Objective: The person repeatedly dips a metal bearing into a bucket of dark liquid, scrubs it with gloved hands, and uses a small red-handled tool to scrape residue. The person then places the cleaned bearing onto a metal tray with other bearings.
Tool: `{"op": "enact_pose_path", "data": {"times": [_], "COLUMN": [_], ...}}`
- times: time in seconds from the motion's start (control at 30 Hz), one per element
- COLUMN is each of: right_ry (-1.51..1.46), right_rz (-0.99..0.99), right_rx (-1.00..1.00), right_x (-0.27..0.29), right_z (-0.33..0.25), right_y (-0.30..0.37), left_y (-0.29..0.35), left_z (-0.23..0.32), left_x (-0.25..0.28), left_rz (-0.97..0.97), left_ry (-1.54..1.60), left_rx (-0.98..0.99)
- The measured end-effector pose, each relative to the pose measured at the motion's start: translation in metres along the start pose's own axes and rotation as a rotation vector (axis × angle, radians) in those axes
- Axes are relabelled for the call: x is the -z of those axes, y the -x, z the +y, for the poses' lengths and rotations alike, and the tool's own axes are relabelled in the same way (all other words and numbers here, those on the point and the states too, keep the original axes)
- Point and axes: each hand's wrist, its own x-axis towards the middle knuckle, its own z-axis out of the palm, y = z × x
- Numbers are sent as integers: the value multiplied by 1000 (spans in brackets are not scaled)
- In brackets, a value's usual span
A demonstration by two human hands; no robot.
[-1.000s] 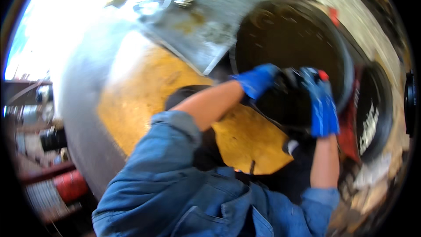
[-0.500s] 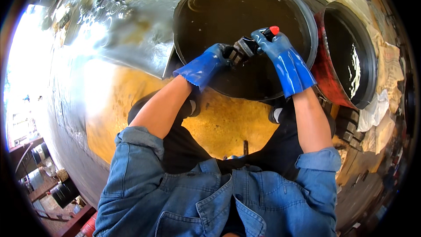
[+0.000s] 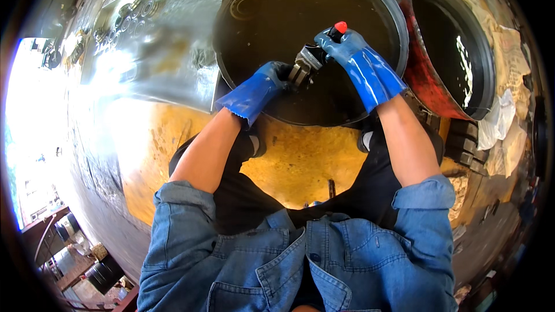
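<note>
Both my hands wear blue rubber gloves and are over a large round tub [image 3: 399,52] of dark brown liquid. My left hand [image 3: 270,78] is closed around a metal bearing [image 3: 299,73], its far part hidden in the fingers. My right hand [image 3: 346,48] grips a brush [image 3: 313,56] by its black handle, the red end sticking up past the thumb. The brush head is close against the bearing, just above the liquid; I cannot tell whether its bristles touch. Two pale rings [image 3: 245,6] show in the liquid at the tub's far left.
Left of the tub lies a shiny, wet metal tray [image 3: 191,81] with several bearings [image 3: 130,23] at its far side. A red drum [image 3: 425,75] with dark liquid stands at the right, beside a white plastic bag [image 3: 498,120]. Yellow flooring [image 3: 295,159] lies between my legs.
The whole view has shifted slightly. My right hand has turned the brush a little, its red end moving left and away from me. Both hands keep their holds.
</note>
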Motion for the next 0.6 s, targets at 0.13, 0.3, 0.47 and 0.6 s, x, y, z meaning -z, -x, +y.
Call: {"op": "enact_pose_path", "data": {"times": [0.13,0.3,0.47,0.6], "right_ry": [-23,-42,-43,78], "right_rz": [-27,-34,56,36], "right_rx": [-39,-30,51,43], "right_x": [-2,-3,-9,-17], "right_z": [2,1,22,24], "right_y": [-3,-2,-9,-5], "left_y": [-2,-1,1,-1], "left_z": [-9,-12,-6,-13], "left_x": [5,8,6,12], "left_rz": [5,-8,25,49], "left_ry": [-99,-96,-215,-311], "left_rx": [-12,16,36,96]}}
